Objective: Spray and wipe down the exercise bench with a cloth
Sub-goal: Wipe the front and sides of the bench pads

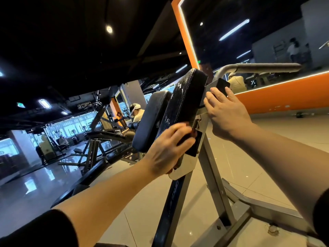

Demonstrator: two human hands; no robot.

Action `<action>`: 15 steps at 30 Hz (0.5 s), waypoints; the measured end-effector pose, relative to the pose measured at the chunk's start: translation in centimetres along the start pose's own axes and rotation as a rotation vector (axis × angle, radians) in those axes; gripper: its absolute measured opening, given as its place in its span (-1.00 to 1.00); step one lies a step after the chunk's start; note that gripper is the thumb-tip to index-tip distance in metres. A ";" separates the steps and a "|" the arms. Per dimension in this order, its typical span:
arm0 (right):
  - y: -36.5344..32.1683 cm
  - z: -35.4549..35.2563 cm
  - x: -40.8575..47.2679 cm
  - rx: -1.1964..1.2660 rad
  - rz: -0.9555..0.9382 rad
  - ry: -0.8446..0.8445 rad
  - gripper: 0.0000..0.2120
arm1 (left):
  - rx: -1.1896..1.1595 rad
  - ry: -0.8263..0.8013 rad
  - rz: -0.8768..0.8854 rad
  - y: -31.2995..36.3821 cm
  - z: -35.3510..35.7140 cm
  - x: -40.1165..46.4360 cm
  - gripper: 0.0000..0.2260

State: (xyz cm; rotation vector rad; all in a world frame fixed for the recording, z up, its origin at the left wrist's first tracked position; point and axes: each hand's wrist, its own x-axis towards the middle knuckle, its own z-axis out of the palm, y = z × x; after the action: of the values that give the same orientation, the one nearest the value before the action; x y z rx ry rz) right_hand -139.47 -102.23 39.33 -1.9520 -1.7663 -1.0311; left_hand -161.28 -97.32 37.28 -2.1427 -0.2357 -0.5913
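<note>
Against the lower edge of the black bench pad (185, 102), the left hand (167, 148) lies with its fingers curled over something dark and reddish (189, 132), perhaps the cloth, though too little of it shows to be sure. Up and to the right of it, the right hand (227, 113) rests on the grey metal frame (211, 157) just behind the pad, fingers straight and close together, their tips touching a small black plate (221, 85) on the bracket. The pad stands tilted, its glossy face flecked with pale wet-looking marks. Above the right hand a grey padded handle bar (267, 67) runs off to the right. To the left of the left hand sits a second black pad (151, 120). Below both hands the frame's legs spread over a beige tiled floor (240, 168). Beyond the right hand an orange-framed mirror (258, 41) lines the wall; beyond the left hand, gym machines (94, 143) and bright windows fill a dark-ceilinged room.
</note>
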 end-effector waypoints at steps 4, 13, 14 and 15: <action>0.5 0.2 0.2 -0.021 -0.002 -0.012 -0.33 | 0.030 -0.089 -0.110 0.1 0.6 2.5 -0.75; 0.4 0.2 0.2 0.001 0.009 -0.022 -0.33 | 0.001 -0.150 0.124 0.2 -1.7 -2.3 -0.75; 0.3 0.2 0.2 0.003 0.006 -0.022 -0.33 | 0.025 -0.103 0.040 -0.1 -1.6 -1.2 -0.72; 0.3 0.1 0.1 0.005 0.005 -0.022 -0.33 | 0.042 -0.085 -0.033 -0.4 -1.5 0.0 -0.69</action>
State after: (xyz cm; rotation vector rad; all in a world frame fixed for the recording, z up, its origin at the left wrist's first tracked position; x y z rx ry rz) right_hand -139.13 -102.11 39.42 -1.9703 -1.7735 -1.0062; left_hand -161.94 -98.29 38.33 -2.1291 -0.3281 -0.5106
